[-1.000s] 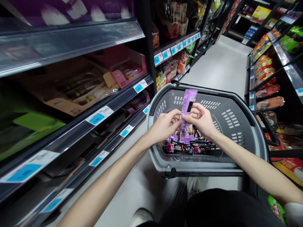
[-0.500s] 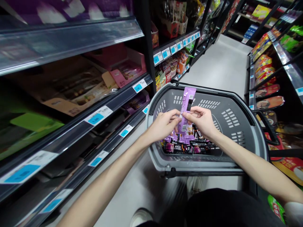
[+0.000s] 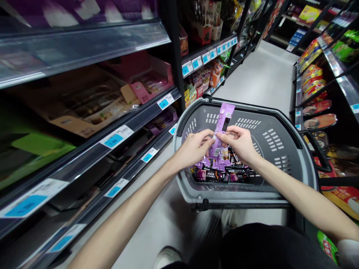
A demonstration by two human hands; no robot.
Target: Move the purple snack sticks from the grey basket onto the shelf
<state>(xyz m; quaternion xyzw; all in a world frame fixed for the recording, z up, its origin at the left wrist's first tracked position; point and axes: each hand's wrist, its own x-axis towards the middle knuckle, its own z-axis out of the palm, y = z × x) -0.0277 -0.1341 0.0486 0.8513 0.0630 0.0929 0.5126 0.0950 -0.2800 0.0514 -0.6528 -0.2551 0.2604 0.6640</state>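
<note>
Over a grey shopping basket (image 3: 291, 149), both my hands pinch one purple snack packet (image 3: 223, 119) that stands upright between them. My left hand (image 3: 195, 148) grips its lower left edge with closed fingers. On the right edge sits my right hand (image 3: 238, 144), also closed on it. Under the hands, several more purple and dark packets (image 3: 221, 172) lie on the basket's floor.
Black store shelves with blue price labels (image 3: 113, 140) run along the left, holding cardboard display boxes (image 3: 92, 108). More shelves of packaged goods (image 3: 316, 86) line the right. A pale floor aisle (image 3: 266, 74) stretches ahead beyond the basket. My shoes (image 3: 168, 257) show below.
The purple packet has tilted a little to the right at its top while both hands keep hold. The hands have barely shifted.
</note>
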